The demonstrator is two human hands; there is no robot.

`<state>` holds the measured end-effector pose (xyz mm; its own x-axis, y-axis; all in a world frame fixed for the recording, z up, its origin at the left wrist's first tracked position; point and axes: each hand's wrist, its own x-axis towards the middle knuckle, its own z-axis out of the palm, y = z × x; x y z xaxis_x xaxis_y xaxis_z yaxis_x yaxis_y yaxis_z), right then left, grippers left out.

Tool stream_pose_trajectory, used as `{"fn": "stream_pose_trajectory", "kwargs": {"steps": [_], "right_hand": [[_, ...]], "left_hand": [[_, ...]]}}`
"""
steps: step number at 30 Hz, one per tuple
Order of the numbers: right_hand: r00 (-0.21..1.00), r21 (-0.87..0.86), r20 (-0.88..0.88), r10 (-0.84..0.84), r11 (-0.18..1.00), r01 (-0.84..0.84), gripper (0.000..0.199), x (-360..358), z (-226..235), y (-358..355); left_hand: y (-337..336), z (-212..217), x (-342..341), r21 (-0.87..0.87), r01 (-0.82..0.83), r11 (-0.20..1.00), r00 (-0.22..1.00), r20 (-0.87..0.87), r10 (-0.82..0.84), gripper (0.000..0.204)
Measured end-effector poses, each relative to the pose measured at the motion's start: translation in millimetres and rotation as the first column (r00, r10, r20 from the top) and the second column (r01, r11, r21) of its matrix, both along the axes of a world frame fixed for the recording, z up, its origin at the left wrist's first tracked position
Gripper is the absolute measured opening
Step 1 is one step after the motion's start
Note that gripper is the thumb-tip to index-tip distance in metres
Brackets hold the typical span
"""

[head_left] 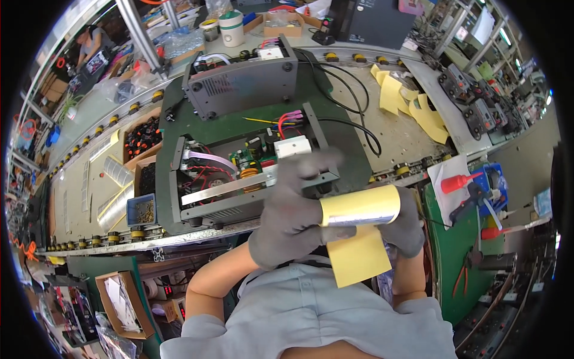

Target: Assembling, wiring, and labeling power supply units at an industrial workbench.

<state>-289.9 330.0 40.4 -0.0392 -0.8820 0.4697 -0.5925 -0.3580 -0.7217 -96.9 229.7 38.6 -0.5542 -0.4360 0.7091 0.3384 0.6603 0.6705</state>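
Observation:
Both hands wear grey gloves and are in front of my body with a roll of yellow paper-backed labels (362, 206), whose loose end hangs down below. My right hand (408, 224) is wrapped round the roll's right end. My left hand (290, 209) is at the left end, its thumb under the roll and its upper fingers stretched toward the device behind; part of its grip is hidden. That open-topped grey metal device (224, 206) shows a green circuit board (245, 157), a copper coil, a white block and coloured wires. My left fingers cover its front right corner.
A second grey device (245, 87) stands behind on the green mat (353, 173), with black cables on the right. Bins of small parts (142, 210) are at left. Peeled yellow paper (391, 94) lies at far right. A red-capped bottle (457, 182) and pliers (460, 278) lie on the right-hand bench.

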Motion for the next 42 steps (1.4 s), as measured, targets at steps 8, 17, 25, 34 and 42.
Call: {"fn": "stream_pose_trajectory", "kwargs": {"steps": [8, 17, 25, 34, 42], "right_hand": [[0.927, 0.05, 0.12, -0.356, 0.934, 0.353, 0.026, -20, 10, 2], [0.942, 0.113, -0.329, 0.063, 0.993, -0.027, 0.04, 6, 32, -11], [0.981, 0.024, -0.195, 0.005, 1.0, 0.0, 0.034, 21, 31, -23], [0.987, -0.157, -0.15, -0.051, 0.987, 0.027, 0.019, 21, 26, -29], [0.997, 0.078, -0.045, 0.056, 0.996, -0.052, 0.035, 28, 30, -28]], "left_hand": [[0, -38, -17, 0.101, 0.013, 0.995, 0.995, 0.1, -0.023, 0.025], [-11, -51, -17, -0.184, -0.043, 0.982, 0.991, 0.118, 0.066, 0.033], [-18, -48, -12, -0.188, 0.002, 0.982, 0.993, 0.114, 0.02, 0.032], [-13, -41, -4, -0.175, 0.005, 0.984, 0.989, 0.149, 0.022, 0.031], [-15, -49, 0, -0.168, -0.114, 0.979, 0.99, 0.061, 0.126, 0.036]]}}
